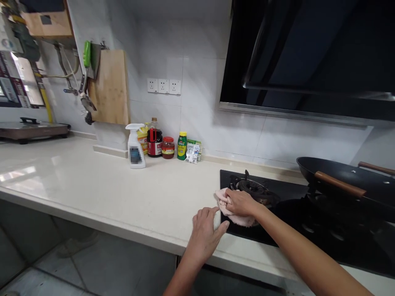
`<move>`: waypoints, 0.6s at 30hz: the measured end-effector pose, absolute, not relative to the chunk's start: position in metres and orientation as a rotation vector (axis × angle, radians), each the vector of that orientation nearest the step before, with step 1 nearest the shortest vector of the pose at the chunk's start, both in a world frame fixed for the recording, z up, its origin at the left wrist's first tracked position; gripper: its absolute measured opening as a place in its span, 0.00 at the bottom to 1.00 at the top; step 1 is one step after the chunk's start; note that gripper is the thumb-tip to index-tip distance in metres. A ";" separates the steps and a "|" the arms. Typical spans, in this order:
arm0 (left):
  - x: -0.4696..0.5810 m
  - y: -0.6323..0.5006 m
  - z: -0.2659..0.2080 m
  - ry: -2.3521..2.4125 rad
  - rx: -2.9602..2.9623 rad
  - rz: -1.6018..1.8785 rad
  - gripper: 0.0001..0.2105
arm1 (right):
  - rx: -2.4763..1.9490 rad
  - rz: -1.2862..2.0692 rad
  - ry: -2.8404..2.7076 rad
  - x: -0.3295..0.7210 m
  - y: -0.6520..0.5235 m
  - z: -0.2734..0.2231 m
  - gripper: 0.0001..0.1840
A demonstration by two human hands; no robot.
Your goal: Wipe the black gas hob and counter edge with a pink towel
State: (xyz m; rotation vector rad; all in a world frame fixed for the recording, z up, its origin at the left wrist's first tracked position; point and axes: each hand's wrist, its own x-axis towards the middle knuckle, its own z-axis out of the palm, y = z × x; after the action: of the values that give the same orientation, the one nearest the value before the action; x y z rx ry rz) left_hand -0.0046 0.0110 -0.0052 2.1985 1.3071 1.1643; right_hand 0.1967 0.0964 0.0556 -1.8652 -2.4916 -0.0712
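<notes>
My right hand (242, 202) is closed on a pale pink cloth (243, 220), pressed against the left edge of the black glass gas stove (286, 189). The cloth's folds spread over the stove's front left corner, beside the left burner (251, 186). My left hand (206, 230) rests on the white countertop (148, 193) just left of the stove, thumb apart from the fingers and nothing in it. Its fingertips lie close to the cloth.
A white spray bottle (135, 148), a dark sauce bottle (154, 139), a red-lidded jar (168, 148) and a green bottle (182, 146) stand along the wall. A wok (336, 172) sits on the right burner. Above the stove hangs a black range hood (302, 53).
</notes>
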 end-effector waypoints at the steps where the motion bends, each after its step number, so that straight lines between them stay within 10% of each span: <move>1: -0.005 0.011 -0.006 1.305 2.192 1.178 0.18 | -1.851 -0.040 -2.505 0.199 0.093 0.057 0.18; 18: -0.005 0.021 -0.014 1.289 2.194 1.247 0.19 | -1.863 -0.143 -2.272 0.182 0.076 0.030 0.16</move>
State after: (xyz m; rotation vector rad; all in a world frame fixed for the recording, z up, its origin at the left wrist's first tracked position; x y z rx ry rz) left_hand -0.0052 0.0205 -0.0144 2.1942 1.2889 1.2469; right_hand 0.1820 0.0756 0.0300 -1.8630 -2.2724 -0.1435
